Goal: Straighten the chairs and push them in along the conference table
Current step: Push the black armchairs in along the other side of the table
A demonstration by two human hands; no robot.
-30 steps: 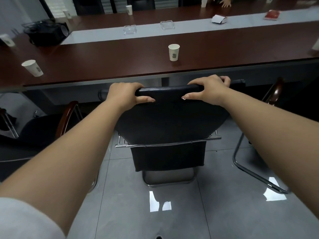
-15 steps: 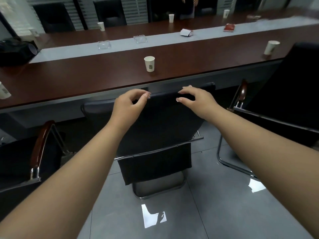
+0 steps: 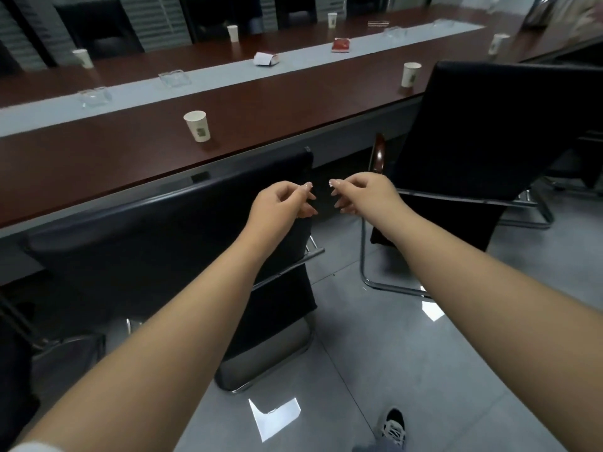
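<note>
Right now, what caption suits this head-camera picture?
Both hands hover empty between two black chairs at the conference table.

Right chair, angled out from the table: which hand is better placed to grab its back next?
Probably the right hand. It hangs loosely curled and empty just beside the right chair; the left hand, also empty, is over the chair already pushed in.

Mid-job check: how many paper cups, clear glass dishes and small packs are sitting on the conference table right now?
Paper cups: 6
Clear glass dishes: 3
Small packs: 3
Total: 12
The far right end is blurred, so more may sit there.
</note>
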